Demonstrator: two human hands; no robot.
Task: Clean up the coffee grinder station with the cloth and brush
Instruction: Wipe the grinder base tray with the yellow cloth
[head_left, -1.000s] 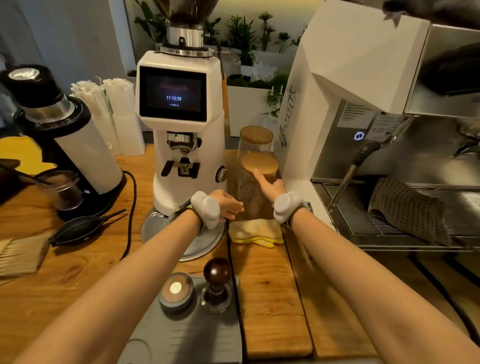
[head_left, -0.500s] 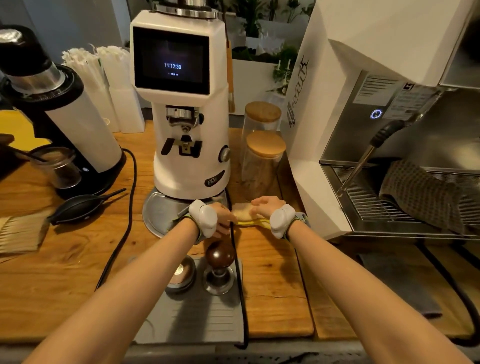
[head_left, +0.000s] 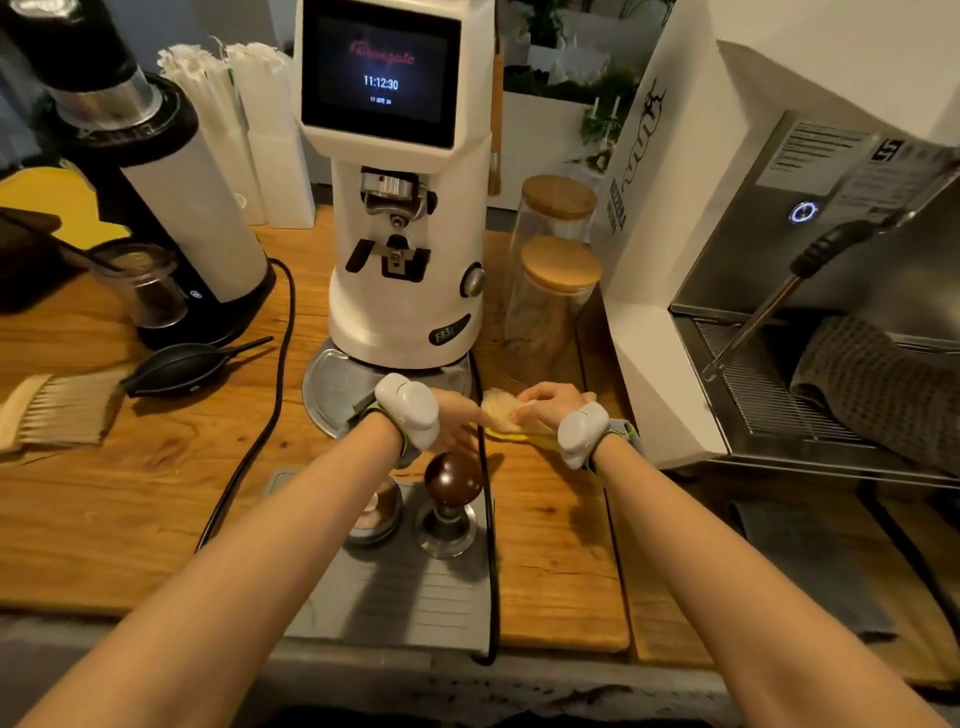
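Both hands are down at the centre of the frame, right in front of the white coffee grinder (head_left: 410, 218). The right hand (head_left: 548, 408) sits on the yellow cloth (head_left: 501, 415), fingers curled over it and bunching it against the wooden counter (head_left: 130, 483). The left hand (head_left: 460, 423) reaches in from the other side, fingers pointing toward the cloth's near edge; it seems to touch the fabric, though the white wrist band hides much of the palm, so I cannot tell whether those fingers are apart or closed on it.

The cloth lies just right of the grinder's round metal base plate (head_left: 332, 384), in front of two glass jars with wooden lids (head_left: 558, 280). A black cable (head_left: 483, 519) runs down the counter just beside the cloth.

Far left of the frame, the brush (head_left: 57, 410) lies flat on the counter, well apart from both hands, with a black rubber air blower (head_left: 182, 366) just beside it. Upper left stands a black grinder (head_left: 156, 197).

Lower centre, a dark-knobbed tamper (head_left: 449, 499) stands upright on a grey mat (head_left: 395, 587), beside a round distributor tool (head_left: 376, 512). The espresso machine (head_left: 779, 234) fills the right side, a grey waffle towel (head_left: 878, 384) draped on its drip tray.
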